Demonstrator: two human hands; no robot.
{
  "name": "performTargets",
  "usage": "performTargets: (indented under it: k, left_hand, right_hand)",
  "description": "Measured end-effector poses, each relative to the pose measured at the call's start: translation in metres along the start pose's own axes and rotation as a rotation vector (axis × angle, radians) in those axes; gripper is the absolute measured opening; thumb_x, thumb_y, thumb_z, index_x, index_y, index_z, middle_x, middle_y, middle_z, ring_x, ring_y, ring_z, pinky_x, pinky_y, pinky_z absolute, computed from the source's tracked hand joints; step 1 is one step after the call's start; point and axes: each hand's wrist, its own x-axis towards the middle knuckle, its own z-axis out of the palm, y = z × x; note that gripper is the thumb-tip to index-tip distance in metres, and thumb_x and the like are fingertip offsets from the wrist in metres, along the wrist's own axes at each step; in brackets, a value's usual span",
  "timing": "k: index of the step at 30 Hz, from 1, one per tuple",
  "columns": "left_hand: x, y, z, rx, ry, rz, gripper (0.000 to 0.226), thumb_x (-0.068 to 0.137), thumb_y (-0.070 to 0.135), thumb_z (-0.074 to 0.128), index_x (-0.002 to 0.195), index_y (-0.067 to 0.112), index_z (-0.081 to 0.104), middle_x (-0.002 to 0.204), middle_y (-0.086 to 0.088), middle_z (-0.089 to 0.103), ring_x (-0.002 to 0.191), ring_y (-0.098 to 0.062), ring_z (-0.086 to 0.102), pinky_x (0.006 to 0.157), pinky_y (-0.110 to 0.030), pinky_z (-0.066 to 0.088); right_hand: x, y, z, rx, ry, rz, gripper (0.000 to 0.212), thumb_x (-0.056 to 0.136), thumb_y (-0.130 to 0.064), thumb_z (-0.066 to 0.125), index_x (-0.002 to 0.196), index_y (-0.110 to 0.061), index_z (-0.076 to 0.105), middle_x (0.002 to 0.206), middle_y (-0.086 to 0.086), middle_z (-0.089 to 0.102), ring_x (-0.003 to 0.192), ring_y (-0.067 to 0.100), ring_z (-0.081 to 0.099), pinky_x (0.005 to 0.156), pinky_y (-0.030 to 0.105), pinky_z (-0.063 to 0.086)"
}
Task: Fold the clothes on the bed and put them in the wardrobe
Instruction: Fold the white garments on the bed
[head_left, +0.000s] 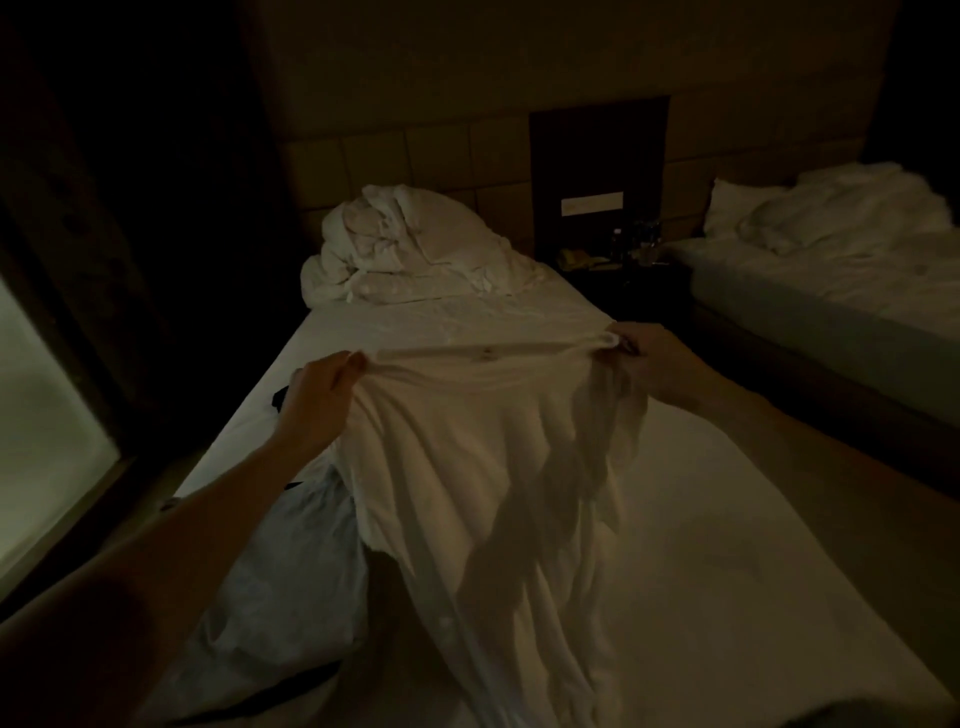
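Note:
A white button-up shirt (488, 467) hangs stretched between my two hands above the bed (727, 545). My left hand (317, 405) pinches its top left edge, and my right hand (660, 358) pinches the top right edge. The shirt's lower part drapes down toward me, with a row of buttons showing. A pale grey-blue garment (280, 582) lies crumpled on the bed under my left forearm. Something dark (280, 397) peeks out behind my left hand. The room is very dim.
A bundled white duvet (400, 249) is heaped at the head of the bed. To the right stands a dark nightstand (618, 270) with small items, then a second bed (831, 270) with rumpled bedding. A window (41, 426) is at the left.

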Motion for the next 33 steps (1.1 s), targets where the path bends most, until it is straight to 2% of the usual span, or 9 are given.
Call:
performTargets:
  k: [2, 4, 9, 14, 18, 22, 25, 28, 33]
  left_hand:
    - [-0.004, 0.014, -0.006, -0.115, 0.055, -0.026, 0.039, 0.102, 0.028, 0.044, 0.072, 0.006, 0.053, 0.066, -0.007, 0.053, 0.062, -0.018, 0.048, 0.062, -0.032, 0.035]
    - [-0.007, 0.028, -0.016, -0.226, 0.11, -0.062, 0.035, 0.101, 0.026, 0.046, 0.078, 0.002, 0.055, 0.069, -0.008, 0.052, 0.063, -0.018, 0.048, 0.061, -0.033, 0.038]
    - [-0.015, 0.068, -0.047, -0.264, 0.284, -0.019, 0.035, 0.098, 0.028, 0.053, 0.078, -0.001, 0.058, 0.069, -0.01, 0.055, 0.063, -0.015, 0.048, 0.062, -0.031, 0.039]
    - [-0.021, 0.12, -0.084, -0.275, 0.507, -0.021, 0.037, 0.082, 0.057, 0.065, 0.077, 0.021, 0.072, 0.073, 0.002, 0.068, 0.071, -0.017, 0.064, 0.068, -0.034, 0.053]
    - [-0.019, 0.163, -0.117, -0.287, 0.651, -0.012, 0.053, 0.071, 0.073, 0.063, 0.077, 0.021, 0.074, 0.074, 0.003, 0.071, 0.072, -0.019, 0.066, 0.069, -0.041, 0.056]
    - [-0.01, 0.194, -0.143, -0.236, 0.75, 0.054, 0.055, 0.072, 0.074, 0.061, 0.08, 0.021, 0.074, 0.078, 0.001, 0.073, 0.077, -0.022, 0.067, 0.071, -0.038, 0.054]
    - [0.003, 0.197, -0.146, -0.143, 0.742, 0.104, 0.061, 0.071, 0.078, 0.056, 0.078, 0.02, 0.072, 0.08, -0.002, 0.073, 0.08, -0.026, 0.067, 0.072, -0.038, 0.053]
    - [0.019, 0.185, -0.128, -0.021, 0.687, 0.1, 0.064, 0.07, 0.081, 0.053, 0.08, 0.02, 0.073, 0.083, -0.005, 0.073, 0.084, -0.031, 0.066, 0.076, -0.04, 0.053]
    - [0.06, 0.128, -0.062, 0.159, 0.5, 0.097, 0.052, 0.074, 0.071, 0.063, 0.074, 0.02, 0.07, 0.079, -0.008, 0.071, 0.082, -0.033, 0.066, 0.068, -0.035, 0.048]
  right_hand:
    - [-0.004, -0.01, -0.007, 0.05, 0.074, -0.005, 0.021, 0.096, -0.022, 0.059, 0.092, -0.002, 0.063, 0.082, 0.007, 0.06, 0.075, 0.017, 0.058, 0.067, 0.031, 0.046]
    - [-0.009, -0.017, -0.017, 0.056, 0.185, -0.01, 0.025, 0.094, -0.03, 0.062, 0.085, -0.007, 0.062, 0.072, -0.001, 0.058, 0.067, 0.01, 0.055, 0.059, 0.023, 0.044]
    - [-0.027, -0.036, -0.055, 0.011, 0.412, -0.082, 0.036, 0.091, -0.041, 0.063, 0.079, -0.007, 0.063, 0.068, 0.007, 0.057, 0.063, 0.014, 0.052, 0.058, 0.025, 0.037]
    - [-0.053, -0.076, -0.102, -0.048, 0.605, -0.201, 0.031, 0.095, -0.035, 0.06, 0.076, -0.011, 0.062, 0.061, -0.005, 0.052, 0.058, 0.0, 0.046, 0.053, 0.016, 0.029]
    - [-0.068, -0.106, -0.144, -0.11, 0.738, -0.23, 0.04, 0.096, -0.041, 0.057, 0.063, -0.018, 0.049, 0.055, -0.007, 0.043, 0.056, 0.016, 0.046, 0.057, 0.033, 0.032]
    - [-0.066, -0.128, -0.176, -0.136, 0.854, -0.272, 0.046, 0.094, -0.046, 0.055, 0.065, -0.01, 0.057, 0.061, 0.007, 0.057, 0.065, 0.027, 0.057, 0.059, 0.04, 0.04]
    - [-0.053, -0.128, -0.182, -0.195, 0.901, -0.315, 0.051, 0.093, -0.05, 0.052, 0.056, -0.016, 0.044, 0.059, 0.004, 0.052, 0.07, 0.032, 0.057, 0.063, 0.039, 0.041]
    - [-0.031, -0.112, -0.166, -0.263, 0.855, -0.294, 0.051, 0.092, -0.053, 0.049, 0.053, -0.024, 0.034, 0.058, -0.001, 0.046, 0.069, 0.034, 0.055, 0.069, 0.04, 0.041]
    - [0.028, -0.047, -0.109, -0.29, 0.715, -0.168, 0.036, 0.092, -0.053, 0.053, 0.068, -0.025, 0.054, 0.067, 0.001, 0.053, 0.076, 0.032, 0.057, 0.074, 0.037, 0.037]
